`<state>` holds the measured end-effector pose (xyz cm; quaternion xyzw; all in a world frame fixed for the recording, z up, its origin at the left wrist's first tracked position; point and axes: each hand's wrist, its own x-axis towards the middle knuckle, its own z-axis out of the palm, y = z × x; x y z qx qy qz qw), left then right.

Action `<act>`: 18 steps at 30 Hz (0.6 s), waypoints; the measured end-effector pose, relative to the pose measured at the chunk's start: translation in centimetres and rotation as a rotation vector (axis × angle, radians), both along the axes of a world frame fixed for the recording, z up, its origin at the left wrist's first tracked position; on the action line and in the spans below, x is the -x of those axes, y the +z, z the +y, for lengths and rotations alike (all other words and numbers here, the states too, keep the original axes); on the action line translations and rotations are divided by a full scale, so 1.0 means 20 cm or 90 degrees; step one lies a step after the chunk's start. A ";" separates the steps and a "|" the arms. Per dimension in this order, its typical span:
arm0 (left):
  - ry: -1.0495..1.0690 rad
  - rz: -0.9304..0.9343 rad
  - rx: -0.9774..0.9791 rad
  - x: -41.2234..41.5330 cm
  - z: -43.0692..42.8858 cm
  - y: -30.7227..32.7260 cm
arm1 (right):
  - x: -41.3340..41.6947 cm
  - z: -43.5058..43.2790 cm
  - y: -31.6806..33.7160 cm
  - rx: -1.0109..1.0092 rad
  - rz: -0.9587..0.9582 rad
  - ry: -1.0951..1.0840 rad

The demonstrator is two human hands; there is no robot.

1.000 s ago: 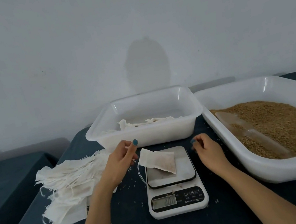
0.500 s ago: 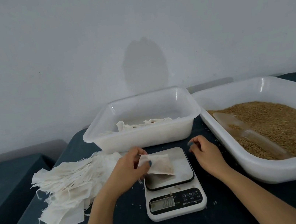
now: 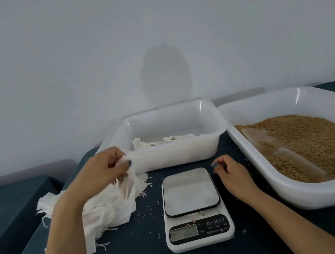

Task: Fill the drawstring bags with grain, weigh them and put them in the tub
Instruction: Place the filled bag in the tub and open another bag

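My left hand [image 3: 103, 172] is raised over the pile of empty bags and pinches a small filled drawstring bag [image 3: 128, 184], which hangs blurred below my fingers, just left of the front-left corner of the white tub [image 3: 177, 153]. A few filled bags [image 3: 164, 141] lie in that tub. The kitchen scale [image 3: 191, 191] has a bare platform and a lit display. My right hand [image 3: 232, 172] rests on the table just right of the scale, fingers loosely curled and holding nothing.
A large white tray [image 3: 304, 196] of brown grain [image 3: 322, 141] stands at the right, with a clear plastic scoop [image 3: 280, 151] lying in it. The pile of empty white drawstring bags [image 3: 107, 211] lies left of the scale. Loose grains dot the dark tablecloth.
My left hand has taken the filled bag off the scale and lifted it up and to the left, towards the tub's corner. My right hand has barely moved.
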<state>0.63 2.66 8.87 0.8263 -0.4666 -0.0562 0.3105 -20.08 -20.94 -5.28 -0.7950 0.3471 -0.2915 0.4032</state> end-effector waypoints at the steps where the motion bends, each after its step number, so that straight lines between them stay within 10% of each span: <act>1: 0.031 -0.005 0.040 -0.03 -0.03 0.03 | 0.00 0.00 0.00 0.000 0.003 0.000; 8: 0.246 0.060 0.329 -0.34 -0.35 0.15 | 0.01 0.00 0.01 -0.014 0.006 0.003; 18: 0.307 -0.100 -0.251 -0.49 -0.50 -0.12 | 0.01 0.01 0.00 -0.006 0.020 0.018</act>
